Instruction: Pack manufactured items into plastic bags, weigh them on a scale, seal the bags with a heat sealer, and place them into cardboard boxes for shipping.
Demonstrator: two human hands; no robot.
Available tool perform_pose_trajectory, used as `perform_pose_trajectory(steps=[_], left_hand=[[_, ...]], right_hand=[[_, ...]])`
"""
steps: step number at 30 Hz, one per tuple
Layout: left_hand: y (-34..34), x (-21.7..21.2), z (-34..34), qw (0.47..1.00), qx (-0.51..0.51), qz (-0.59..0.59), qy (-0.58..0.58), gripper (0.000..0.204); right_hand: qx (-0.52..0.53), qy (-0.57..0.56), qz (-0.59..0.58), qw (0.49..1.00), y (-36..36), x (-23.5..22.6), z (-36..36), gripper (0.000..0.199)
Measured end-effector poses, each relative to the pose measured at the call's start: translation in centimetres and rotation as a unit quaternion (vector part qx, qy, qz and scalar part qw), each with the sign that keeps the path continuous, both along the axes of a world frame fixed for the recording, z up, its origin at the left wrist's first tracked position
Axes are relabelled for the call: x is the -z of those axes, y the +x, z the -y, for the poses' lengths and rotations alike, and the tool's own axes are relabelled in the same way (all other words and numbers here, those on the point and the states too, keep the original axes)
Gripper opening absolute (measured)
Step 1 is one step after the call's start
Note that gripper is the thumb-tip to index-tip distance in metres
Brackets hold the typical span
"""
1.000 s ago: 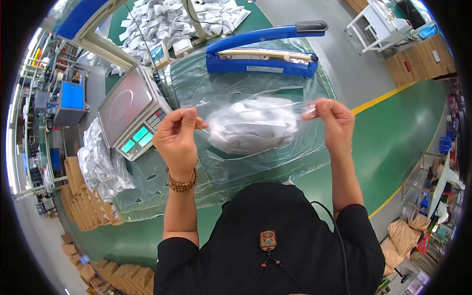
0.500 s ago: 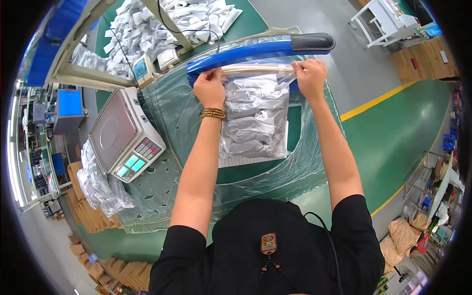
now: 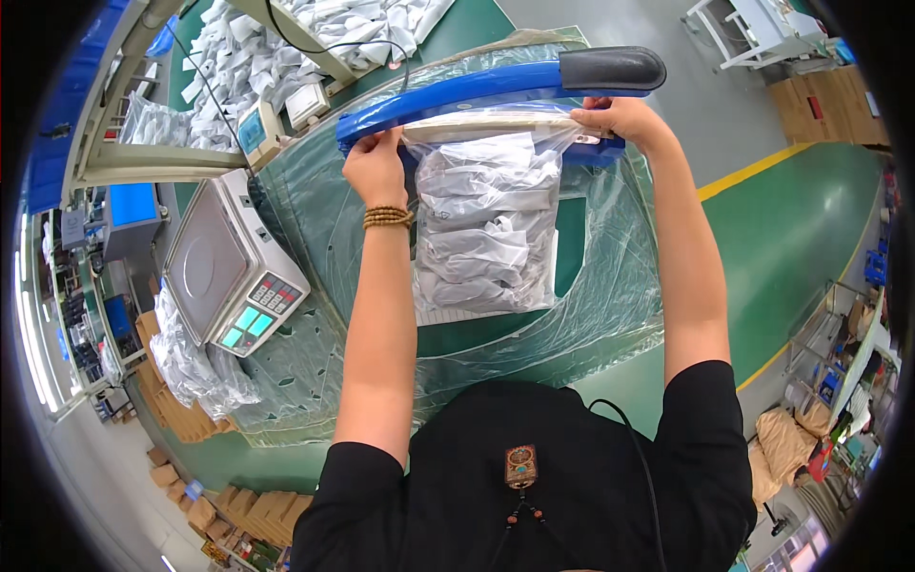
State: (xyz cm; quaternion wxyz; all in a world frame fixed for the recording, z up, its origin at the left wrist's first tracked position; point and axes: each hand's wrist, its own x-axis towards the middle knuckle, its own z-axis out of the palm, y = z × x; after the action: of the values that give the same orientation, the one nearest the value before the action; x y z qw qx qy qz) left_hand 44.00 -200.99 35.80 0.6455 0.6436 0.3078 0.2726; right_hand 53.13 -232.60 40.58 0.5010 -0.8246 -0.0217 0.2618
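A clear plastic bag (image 3: 486, 224) filled with several grey-white wrapped packets lies flat in front of me. Its mouth is stretched across the bed of a blue bench sealer (image 3: 457, 91), under the raised arm. My left hand (image 3: 375, 170), with a beaded bracelet on its wrist, pinches the bag's upper left corner beside the sealer's hinge end. At the upper right corner my right hand (image 3: 629, 122) is closed on the bag's edge, thumb pointing left, just below the sealer's black handle (image 3: 615, 71). Its other fingers are partly hidden.
A digital scale (image 3: 233, 272) stands on the left, with clear plastic bags (image 3: 195, 353) beside it. Beyond the sealer lies a large pile of grey-white packets (image 3: 276, 48) next to a metal frame post (image 3: 162, 164). Clear plastic sheeting (image 3: 610, 276) covers the green tabletop.
My hands have moved apart, the left one leftward and the right one rightward toward the sealer's handle. The bag's mouth is spread wider across the sealer. My view has shifted slightly.
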Motion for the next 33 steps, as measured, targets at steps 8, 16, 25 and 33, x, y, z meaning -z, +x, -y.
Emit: perform_pose_trajectory(steps=[8,16,25,33], left_hand=[[-2.4,-3.8,0.6,0.982,-0.005,-0.049,0.182,0.016],[-0.9,-11.4,7.2,0.718,0.401,0.135,0.553,0.038],[-0.6,-8.3,8.9,0.699,0.432,0.047,0.567,0.037],[-1.1,-7.5,9.0,0.725,0.413,0.081,0.545,0.034]], right_hand=[[-0.013,0.001,-0.094,0.995,1.9,0.8,0.6,0.027],[0.007,0.011,-0.086,0.996,2.3,0.5,-0.2,0.029],[-0.188,0.073,-0.138,0.97,6.6,2.8,1.2,0.017],[-0.038,-0.162,0.172,0.971,0.8,-1.3,-1.6,0.032]])
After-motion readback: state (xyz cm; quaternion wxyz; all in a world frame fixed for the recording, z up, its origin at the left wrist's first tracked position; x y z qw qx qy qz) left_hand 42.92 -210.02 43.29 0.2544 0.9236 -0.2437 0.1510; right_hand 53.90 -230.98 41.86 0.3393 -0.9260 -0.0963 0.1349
